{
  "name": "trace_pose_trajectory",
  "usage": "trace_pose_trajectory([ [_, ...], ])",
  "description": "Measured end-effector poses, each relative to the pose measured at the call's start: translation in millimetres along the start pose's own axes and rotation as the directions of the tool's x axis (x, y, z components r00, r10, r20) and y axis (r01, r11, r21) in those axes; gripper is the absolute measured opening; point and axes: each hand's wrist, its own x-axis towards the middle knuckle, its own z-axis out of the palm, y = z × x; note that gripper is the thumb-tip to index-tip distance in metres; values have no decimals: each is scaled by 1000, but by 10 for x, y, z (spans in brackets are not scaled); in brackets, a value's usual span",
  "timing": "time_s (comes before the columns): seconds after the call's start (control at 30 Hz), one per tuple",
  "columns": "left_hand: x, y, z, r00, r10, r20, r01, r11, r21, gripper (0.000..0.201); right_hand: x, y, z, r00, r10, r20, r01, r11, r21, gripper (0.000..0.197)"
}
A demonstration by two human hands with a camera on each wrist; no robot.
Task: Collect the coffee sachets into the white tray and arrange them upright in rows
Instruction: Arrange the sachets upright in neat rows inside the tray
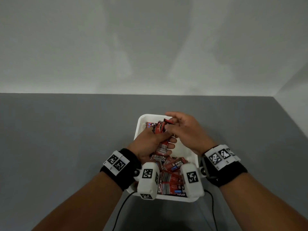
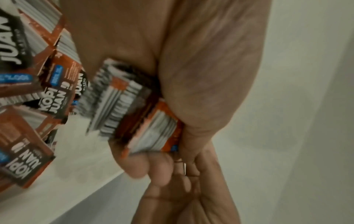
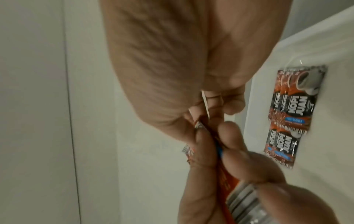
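Observation:
The white tray (image 1: 153, 115) sits in the middle of the grey table. Red and black coffee sachets (image 1: 171, 174) lie loose in its near half. A few sachets (image 1: 150, 125) stand against the far left wall, also seen in the right wrist view as upright sachets (image 3: 293, 106). My left hand (image 1: 155, 144) grips a bundle of sachets (image 1: 162, 147) over the tray's middle; the bundle (image 2: 138, 115) fills the left wrist view. My right hand (image 1: 185, 130) pinches the top end of one sachet (image 1: 168, 122) of that bundle, its edge (image 3: 203, 125) between thumb and fingers.
Bare grey table (image 1: 66, 139) lies on both sides of the tray and beyond it, up to a pale wall (image 1: 150, 47). Two thin black cables (image 1: 121, 209) run off the near edge below my wrists.

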Motion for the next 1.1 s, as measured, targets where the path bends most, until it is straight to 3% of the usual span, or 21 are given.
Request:
trace_pose_trajectory([
  [0.1, 47, 14, -38, 999, 6, -50, 2, 989, 151, 13, 51, 12, -78, 998, -34, -47, 32, 998, -50, 34],
  [0.2, 47, 52, -157, 996, -60, -60, 63, 997, 54, 24, 19, -10, -167, 990, -54, -130, 44, 996, -77, 24],
  [0.27, 36, 63, -265, 996, -67, -59, 69, 997, 35, 26, -2, -3, -212, 987, -33, -160, 34, 999, 2, 25],
  [0.37, 11, 74, -371, 996, -12, -86, 20, 995, 95, 7, -50, 24, -223, 987, 11, -159, 23, 977, 211, 24],
  [0.47, 23, 67, -377, 982, 83, -171, -72, 995, 68, 20, -93, 45, -169, 979, -49, -196, 53, 999, 14, 10],
  [0.53, 33, 49, -347, 957, 150, -247, -123, 985, 121, 16, -96, 96, -134, 976, -33, -216, 27, 999, -30, 17],
  [0.63, 40, 20, -309, 917, 219, -333, -166, 970, 180, 19, -89, 141, -70, 957, -15, -291, 58, 989, 139, 35],
  [0.7, 39, -7, -278, 888, 248, -387, -191, 965, 181, 18, -83, 139, -16, 947, 55, -316, 65, 931, 359, 42],
  [0.77, 30, -34, -197, 871, 278, -404, -214, 957, 197, 17, -84, 115, 54, 954, 147, -261, 25, 829, 559, 40],
  [0.83, 20, -72, -89, 876, 313, -368, -232, 940, 248, 14, -66, 111, 120, 968, 158, -196, -6, 794, 608, 27],
  [0.9, 9, -105, 1, 905, 301, -300, -215, 934, 286, 17, -50, 97, 153, 976, 127, -177, 4, 802, 598, 12],
  [0.97, -6, -120, 31, 931, 237, -279, -165, 952, 256, 21, -9, 85, 119, 972, 154, -180, -9, 784, 621, 13],
  [1.03, -1, -127, -21, 946, 85, -312, -72, 996, 54, 12, 14, 88, 48, 962, 207, -176, -52, 775, 630, 20],
  [1.1, -3, -127, -93, 952, -20, -306, -29, 988, -154, 23, 19, 122, 23, 953, 260, -154, -119, 792, 598, 23],
])
